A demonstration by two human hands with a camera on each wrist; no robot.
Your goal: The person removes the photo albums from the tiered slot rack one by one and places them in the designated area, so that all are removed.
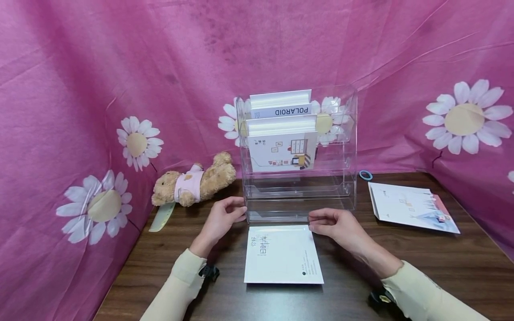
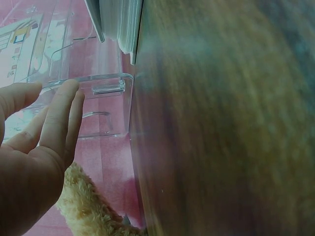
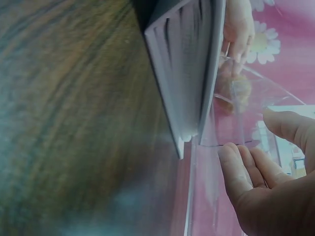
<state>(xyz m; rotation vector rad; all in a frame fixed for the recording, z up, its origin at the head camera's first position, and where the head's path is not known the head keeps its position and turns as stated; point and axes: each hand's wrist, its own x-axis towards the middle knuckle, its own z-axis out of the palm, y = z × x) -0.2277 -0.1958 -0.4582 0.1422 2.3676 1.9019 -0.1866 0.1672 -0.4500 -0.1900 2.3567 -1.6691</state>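
Observation:
A clear acrylic tiered rack stands on the table before me. My left hand is at its front left corner; in the left wrist view its extended fingers reach the rack's clear edge, thumb apart from them. My right hand is by the rack's front lip, beside the far right corner of a white book lying flat. In the right wrist view, its thumb and fingers are spread with nothing between them. Upper tiers hold an illustrated white book and a book marked POLAROID.
A teddy bear lies left of the rack, with a pale comb by its head. Another illustrated book lies at the right, near a blue ring. Pink flowered cloth hangs behind the table.

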